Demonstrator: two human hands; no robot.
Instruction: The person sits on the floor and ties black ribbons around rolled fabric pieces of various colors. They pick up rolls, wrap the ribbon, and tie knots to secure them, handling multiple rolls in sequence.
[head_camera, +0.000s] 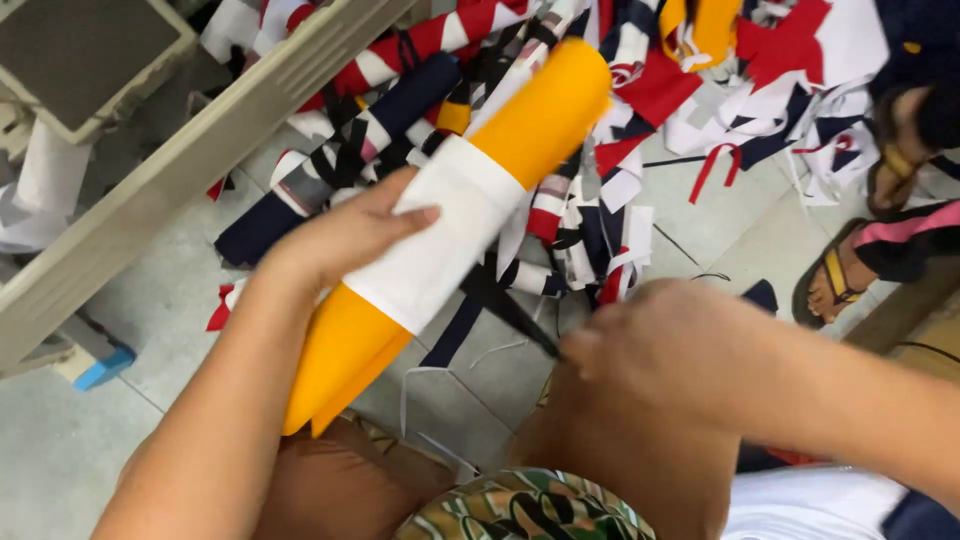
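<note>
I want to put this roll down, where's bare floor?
Bare tile lies lower left, between the left hand's forearm and the blue block. A smaller patch sits between the scrap pile and the sandalled foot. The pile itself is crowded.

floor: pale grey tiles (80, 440) with dark grout lines
furniture: beige table frame (180, 170) slanting across upper left, blue foot (100, 368) beneath
clutter: red, white, navy fabric scraps (760, 90) heaped on floor
light: even, soft
</note>
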